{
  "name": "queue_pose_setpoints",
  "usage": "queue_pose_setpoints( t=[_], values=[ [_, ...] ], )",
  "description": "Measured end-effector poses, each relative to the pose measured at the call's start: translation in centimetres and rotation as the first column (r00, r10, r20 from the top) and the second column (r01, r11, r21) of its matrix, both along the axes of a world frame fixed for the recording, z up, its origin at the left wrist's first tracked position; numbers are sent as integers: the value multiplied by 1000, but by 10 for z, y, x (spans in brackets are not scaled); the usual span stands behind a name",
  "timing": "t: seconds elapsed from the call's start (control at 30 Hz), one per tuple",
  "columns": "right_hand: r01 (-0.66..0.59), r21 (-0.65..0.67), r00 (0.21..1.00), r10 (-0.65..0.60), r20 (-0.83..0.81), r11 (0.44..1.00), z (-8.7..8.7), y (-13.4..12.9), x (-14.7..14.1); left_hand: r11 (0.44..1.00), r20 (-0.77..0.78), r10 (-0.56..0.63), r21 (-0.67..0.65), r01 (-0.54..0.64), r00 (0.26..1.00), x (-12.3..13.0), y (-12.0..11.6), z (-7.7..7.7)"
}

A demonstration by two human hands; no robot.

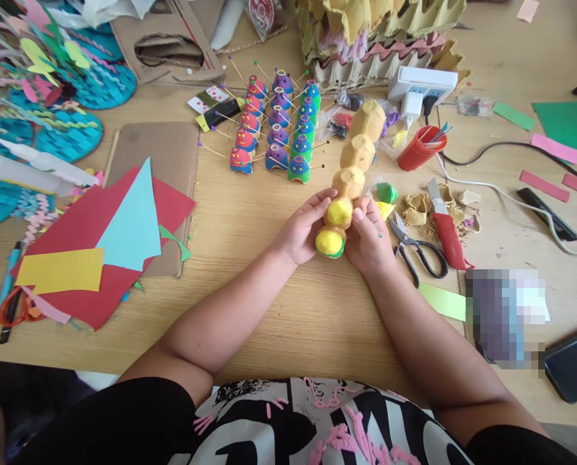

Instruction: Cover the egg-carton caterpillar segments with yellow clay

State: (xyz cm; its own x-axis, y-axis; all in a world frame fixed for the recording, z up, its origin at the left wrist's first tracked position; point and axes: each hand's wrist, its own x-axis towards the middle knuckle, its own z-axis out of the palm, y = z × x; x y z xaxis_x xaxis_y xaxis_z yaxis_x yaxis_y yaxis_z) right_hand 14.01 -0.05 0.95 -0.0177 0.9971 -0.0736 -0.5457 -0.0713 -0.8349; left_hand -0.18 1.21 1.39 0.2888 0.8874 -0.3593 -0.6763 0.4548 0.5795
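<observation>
A strip of egg-carton cups is held up over the middle of the table, tilted away from me. Its two nearest cups have yellow tops, and the nearest one has green along its lower edge; the farther cups are plain tan. My left hand grips the strip's left side near the yellow cups. On the right side my right hand holds it with the thumb on top. Beyond my left hand stand three finished rows of caterpillars: red and blue, purple and blue, blue and green, with pin feelers.
Black-handled scissors, a red knife and carton scraps lie right of my hands. Farther back are a red cup, a power strip and stacked egg trays. Coloured paper covers cardboard at left. A phone lies right.
</observation>
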Motion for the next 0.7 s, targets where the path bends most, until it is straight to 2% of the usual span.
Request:
queue_pose_setpoints(
  t=[0.2,0.3,0.5,0.6,0.7],
  values=[
    [174,-17,985,-175,-14,985,-5,9,3,999,71,-28,-34,31,997,1,0,8],
    [219,40,976,-219,-2,975,-4,10,9,997,94,5,-73,2,996,2,1,11],
    [92,35,996,-92,-16,995,-2,10,20,985,126,62,-169,-40,990,3,1,16],
    [32,30,999,-31,-35,999,-1,10,19,984,130,69,-172,-46,989,4,1,17],
    [27,37,1000,-27,9,999,-2,11,16,986,130,60,-160,-39,990,3,1,17]
  ],
)
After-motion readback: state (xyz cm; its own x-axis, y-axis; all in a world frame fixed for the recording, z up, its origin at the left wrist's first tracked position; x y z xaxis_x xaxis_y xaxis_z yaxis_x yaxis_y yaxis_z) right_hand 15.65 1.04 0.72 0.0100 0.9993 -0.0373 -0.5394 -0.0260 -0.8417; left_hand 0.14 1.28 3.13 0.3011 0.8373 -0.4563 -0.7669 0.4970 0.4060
